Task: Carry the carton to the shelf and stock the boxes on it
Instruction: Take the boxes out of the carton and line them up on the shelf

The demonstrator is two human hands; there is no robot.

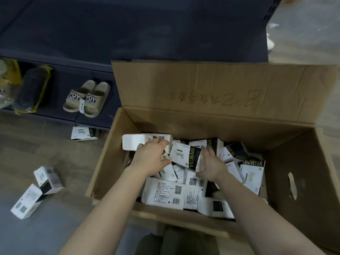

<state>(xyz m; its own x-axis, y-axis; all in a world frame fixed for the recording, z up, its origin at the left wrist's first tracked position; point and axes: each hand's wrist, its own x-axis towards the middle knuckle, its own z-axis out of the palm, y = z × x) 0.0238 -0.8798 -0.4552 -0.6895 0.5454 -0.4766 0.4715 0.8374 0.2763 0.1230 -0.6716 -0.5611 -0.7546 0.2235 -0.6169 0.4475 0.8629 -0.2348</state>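
A: Carton, count and place?

B: One brown carton (202,124). It's on the floor (64,223) right in front of the dark shelf (60,74), with the flaps open and the far flap standing up.

A: Boxes inside?

B: White-and-black boxes (251,174), well over ten, piled every which way. The heap is too jumbled for an exact count.

A: Hands?

B: Both are down in the carton. The left hand (150,159) has its fingers curled over a white box (132,141) at the far-left top of the heap and is grasping it. The right hand (212,165) pinches a YUJIAO box (184,156), fingers on the far end and thumb under the near end. The two held boxes sit just beside each other.

A: Outside the carton?

B: Three loose boxes on the floor: two touching at the left (48,179), one against the shelf base (84,133). On the low shelf tier there's one pair of tan slippers (87,98) and a dark bundle in a yellow-edged bag (33,89).
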